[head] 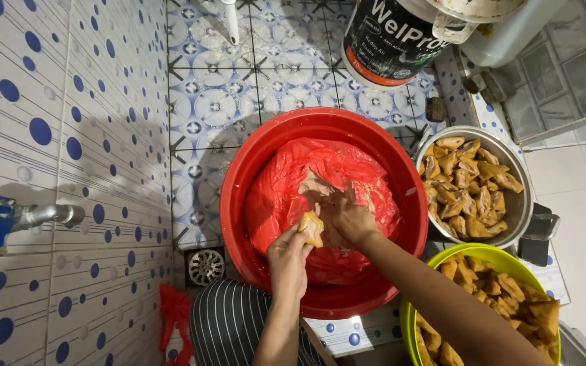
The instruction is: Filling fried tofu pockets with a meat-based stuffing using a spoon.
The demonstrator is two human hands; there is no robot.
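A red plastic basin (242, 169) sits on the tiled floor, lined with a red plastic bag (286, 183) that holds pale filling paste. My left hand (287, 261) grips a golden fried tofu puff (311, 227) over the basin. Touching that puff from the right, my right hand (347, 218) has its fingers pressed into the paste and smeared with it.
A metal bowl (518, 203) of fried tofu puffs stands right of the basin, a green bowl (412, 318) of more puffs at lower right. A black-and-white paint bucket (391, 41) is at the top. A tap (28, 217) juts from the left wall; a floor drain (206, 266) lies below the basin.
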